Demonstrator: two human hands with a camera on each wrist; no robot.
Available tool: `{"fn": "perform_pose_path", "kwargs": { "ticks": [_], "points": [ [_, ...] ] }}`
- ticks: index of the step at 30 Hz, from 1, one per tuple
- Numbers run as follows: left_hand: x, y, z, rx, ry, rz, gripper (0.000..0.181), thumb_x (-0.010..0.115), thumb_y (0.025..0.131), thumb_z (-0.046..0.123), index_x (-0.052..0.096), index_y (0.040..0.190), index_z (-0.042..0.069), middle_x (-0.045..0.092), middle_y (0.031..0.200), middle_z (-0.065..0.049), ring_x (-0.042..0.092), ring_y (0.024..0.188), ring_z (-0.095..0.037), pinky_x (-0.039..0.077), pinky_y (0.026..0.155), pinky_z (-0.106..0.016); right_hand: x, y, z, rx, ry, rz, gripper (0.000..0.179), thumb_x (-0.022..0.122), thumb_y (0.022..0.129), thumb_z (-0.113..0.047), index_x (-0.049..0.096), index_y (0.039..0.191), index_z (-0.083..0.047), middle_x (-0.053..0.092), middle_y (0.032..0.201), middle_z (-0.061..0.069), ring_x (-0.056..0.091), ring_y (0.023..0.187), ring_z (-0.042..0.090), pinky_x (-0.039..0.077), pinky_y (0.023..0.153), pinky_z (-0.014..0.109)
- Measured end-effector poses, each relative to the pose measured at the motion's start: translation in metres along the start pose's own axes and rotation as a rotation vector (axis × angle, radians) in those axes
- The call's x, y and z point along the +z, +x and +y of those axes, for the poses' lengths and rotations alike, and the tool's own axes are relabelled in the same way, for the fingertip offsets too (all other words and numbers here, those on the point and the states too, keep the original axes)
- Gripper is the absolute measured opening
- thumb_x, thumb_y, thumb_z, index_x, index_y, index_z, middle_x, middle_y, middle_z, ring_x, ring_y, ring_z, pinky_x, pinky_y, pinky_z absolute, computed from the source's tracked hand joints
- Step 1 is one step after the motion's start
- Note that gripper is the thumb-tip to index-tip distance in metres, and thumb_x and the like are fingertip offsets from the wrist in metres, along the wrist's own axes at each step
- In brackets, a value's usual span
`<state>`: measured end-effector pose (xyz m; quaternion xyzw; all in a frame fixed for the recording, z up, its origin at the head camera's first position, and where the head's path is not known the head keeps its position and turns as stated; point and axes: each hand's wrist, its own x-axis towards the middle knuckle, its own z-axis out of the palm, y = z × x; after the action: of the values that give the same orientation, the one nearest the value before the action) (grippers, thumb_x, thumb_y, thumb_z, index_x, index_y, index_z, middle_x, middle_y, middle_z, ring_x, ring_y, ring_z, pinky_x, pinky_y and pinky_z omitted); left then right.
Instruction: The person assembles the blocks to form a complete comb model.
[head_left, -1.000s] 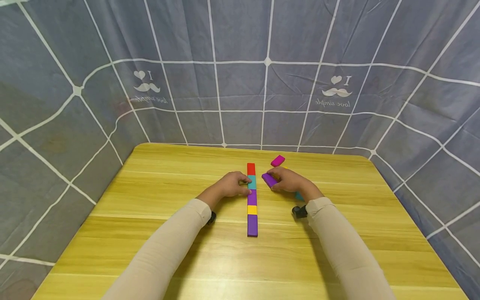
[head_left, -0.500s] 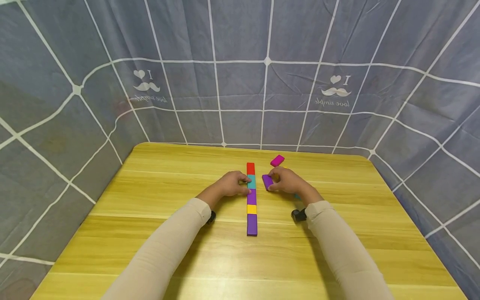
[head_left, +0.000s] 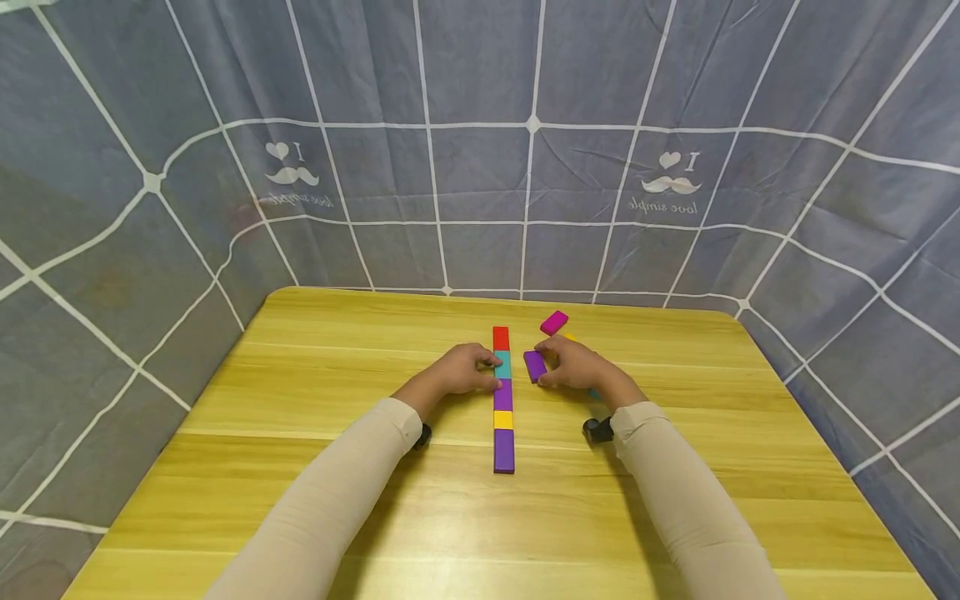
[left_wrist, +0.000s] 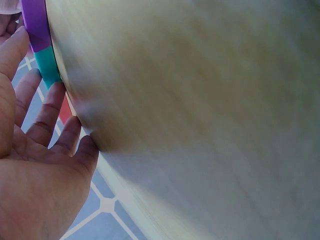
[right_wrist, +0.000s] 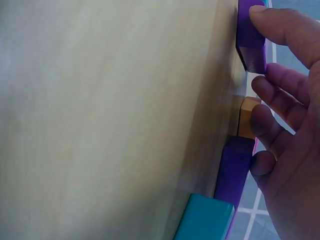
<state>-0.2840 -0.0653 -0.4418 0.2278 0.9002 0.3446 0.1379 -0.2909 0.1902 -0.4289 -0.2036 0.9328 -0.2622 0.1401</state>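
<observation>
A straight row of flat blocks runs away from me: purple [head_left: 504,452], yellow [head_left: 503,420], another purple [head_left: 503,400], teal [head_left: 506,365] and red [head_left: 501,338] at the far end. My left hand [head_left: 462,369] rests against the row's left side, its thumb at the middle purple block and a fingertip at the teal one. In the left wrist view the other fingers [left_wrist: 52,107] extend loosely. Right of the row, my right hand [head_left: 577,363] pinches a separate purple block [head_left: 535,367] between thumb and fingers, with a gap to the row.
Behind the right hand lies a magenta block [head_left: 554,322]. A yellow block [head_left: 570,337] and a teal block [head_left: 596,394] are partly hidden by that hand. The right wrist view also shows a purple block [right_wrist: 235,167] near them. A grey-blue curtain [head_left: 480,183] surrounds the wooden table [head_left: 300,500].
The purple block in my right hand has turned from a slant to nearly parallel with the row. My left hand and the row have stayed put.
</observation>
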Motion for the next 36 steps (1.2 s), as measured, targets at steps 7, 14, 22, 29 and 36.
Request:
{"fn": "perform_pose_path", "kwargs": {
  "ticks": [7, 14, 22, 29, 36],
  "points": [
    [0.001, 0.0, 0.0, 0.002, -0.002, 0.001, 0.043, 0.078, 0.087, 0.023, 0.069, 0.125, 0.006, 0.065, 0.122, -0.009, 0.058, 0.115, -0.025, 0.043, 0.104, -0.038, -0.001, -0.001, 0.001, -0.011, 0.009, -0.003, 0.06, 0.08, 0.083, -0.02, 0.054, 0.132, 0.001, 0.057, 0.129, 0.017, 0.052, 0.117, 0.033, 0.039, 0.107, 0.05],
    [0.001, 0.0, 0.001, -0.017, -0.014, -0.003, 0.043, 0.078, 0.087, 0.023, 0.068, 0.126, 0.006, 0.065, 0.123, -0.008, 0.057, 0.116, -0.025, 0.042, 0.105, -0.038, 0.001, 0.0, 0.002, 0.003, 0.003, -0.009, 0.059, 0.081, 0.081, -0.022, 0.055, 0.129, 0.0, 0.059, 0.123, 0.013, 0.052, 0.106, 0.028, 0.043, 0.1, 0.046],
    [0.001, 0.001, 0.0, 0.001, -0.002, 0.0, 0.043, 0.078, 0.086, 0.023, 0.069, 0.125, 0.006, 0.065, 0.122, -0.008, 0.057, 0.115, -0.024, 0.043, 0.104, -0.038, 0.003, 0.001, 0.003, 0.029, 0.006, -0.005, 0.06, 0.082, 0.081, -0.024, 0.055, 0.13, -0.003, 0.059, 0.122, 0.011, 0.053, 0.107, 0.027, 0.043, 0.101, 0.045],
    [0.001, 0.001, -0.001, 0.004, 0.003, -0.006, 0.044, 0.077, 0.088, 0.022, 0.067, 0.128, 0.007, 0.064, 0.125, -0.009, 0.056, 0.119, -0.025, 0.041, 0.106, -0.039, 0.003, -0.002, 0.005, 0.002, 0.009, 0.049, 0.061, 0.081, 0.081, -0.026, 0.055, 0.13, -0.002, 0.058, 0.127, 0.014, 0.053, 0.116, 0.031, 0.04, 0.105, 0.049],
    [-0.001, -0.003, 0.0, 0.005, 0.0, -0.013, 0.048, 0.075, 0.089, 0.028, 0.064, 0.131, 0.008, 0.062, 0.13, -0.01, 0.053, 0.125, -0.027, 0.038, 0.11, -0.041, 0.005, -0.009, 0.009, -0.049, 0.047, 0.118, 0.058, 0.081, 0.082, -0.025, 0.055, 0.128, -0.001, 0.06, 0.124, 0.016, 0.055, 0.114, 0.033, 0.041, 0.103, 0.05]
  ]
}}
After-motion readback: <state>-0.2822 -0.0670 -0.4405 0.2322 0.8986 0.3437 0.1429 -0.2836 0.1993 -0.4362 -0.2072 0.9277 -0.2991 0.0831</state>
